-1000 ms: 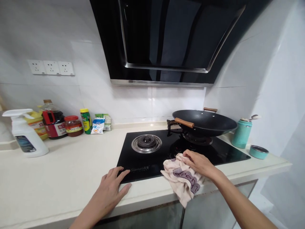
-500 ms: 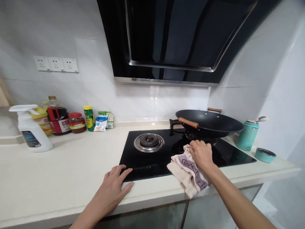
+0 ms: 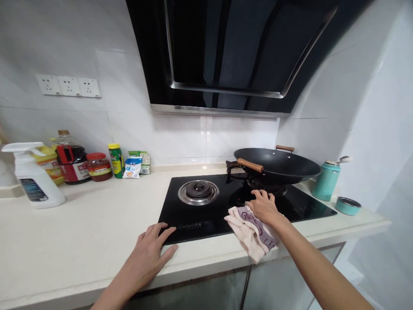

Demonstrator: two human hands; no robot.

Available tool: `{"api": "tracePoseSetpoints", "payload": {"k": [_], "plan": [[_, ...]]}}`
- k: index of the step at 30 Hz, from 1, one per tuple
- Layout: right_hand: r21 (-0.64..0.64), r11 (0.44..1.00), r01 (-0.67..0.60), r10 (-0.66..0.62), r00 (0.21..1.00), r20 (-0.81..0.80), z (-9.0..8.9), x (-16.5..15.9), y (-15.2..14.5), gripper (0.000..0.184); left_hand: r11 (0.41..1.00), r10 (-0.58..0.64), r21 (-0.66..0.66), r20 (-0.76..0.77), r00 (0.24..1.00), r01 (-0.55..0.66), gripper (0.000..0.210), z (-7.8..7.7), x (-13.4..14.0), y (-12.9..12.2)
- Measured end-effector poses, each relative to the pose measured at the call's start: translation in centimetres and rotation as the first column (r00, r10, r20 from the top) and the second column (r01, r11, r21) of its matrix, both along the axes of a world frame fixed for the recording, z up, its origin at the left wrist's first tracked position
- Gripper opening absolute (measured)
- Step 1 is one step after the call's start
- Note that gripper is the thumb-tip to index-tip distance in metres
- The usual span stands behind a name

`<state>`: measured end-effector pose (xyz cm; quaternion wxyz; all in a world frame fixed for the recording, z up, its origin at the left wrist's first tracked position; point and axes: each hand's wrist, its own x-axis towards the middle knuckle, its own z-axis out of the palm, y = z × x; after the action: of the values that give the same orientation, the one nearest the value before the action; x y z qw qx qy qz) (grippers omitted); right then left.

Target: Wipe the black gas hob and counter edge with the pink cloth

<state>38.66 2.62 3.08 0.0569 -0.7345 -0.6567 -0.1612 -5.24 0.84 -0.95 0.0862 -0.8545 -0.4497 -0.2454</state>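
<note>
The cloth [image 3: 253, 226] has been pushed further under the wok [image 3: 277, 165] by the right hand [image 3: 265, 207], pressed flat on it. The left hand [image 3: 150, 254] is rested open on the bench [image 3: 80, 232]; wiping of the hob [image 3: 209, 206] seems underway

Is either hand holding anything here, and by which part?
The right hand presses down on the far end of the cloth on the stove top. The left hand lies flat on the counter edge, holding nothing.
</note>
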Motion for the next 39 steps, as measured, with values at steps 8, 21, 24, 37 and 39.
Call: {"api": "tracePoseSetpoints", "payload": {"k": [8,21,24,37,39], "plan": [[0.267,0.961,0.073,-0.023,0.982,-0.187,-1.1,-0.6,-4.0,0.045,1.0,0.01,-0.021,0.022,1.0,-0.01,0.045,0.4,0.4,-0.1],[0.016,0.987,-0.158,0.156,0.942,-0.297,-1.4,0.0,-7.5,0.049,1.0,0.009,-0.027,0.006,1.0,-0.009,0.048,-0.2,-0.3,1.0],[0.055,0.994,-0.098,0.109,0.958,-0.266,-2.1,3.1,-7.5,0.049,1.0,0.005,-0.027,0.008,1.0,-0.005,0.048,-0.2,-0.4,0.9],[0.087,0.8,0.594,-0.543,0.777,-0.318,-4.1,18.6,-9.4,0.068,1.0,0.011,-0.023,0.011,1.0,-0.011,0.05,-0.1,0.0,0.8],[0.098,0.805,0.586,-0.539,0.79,-0.293,-3.9,17.3,-9.7,0.069,1.0,0.011,-0.013,0.014,1.0,-0.011,0.051,-0.2,0.1,0.9]]}}
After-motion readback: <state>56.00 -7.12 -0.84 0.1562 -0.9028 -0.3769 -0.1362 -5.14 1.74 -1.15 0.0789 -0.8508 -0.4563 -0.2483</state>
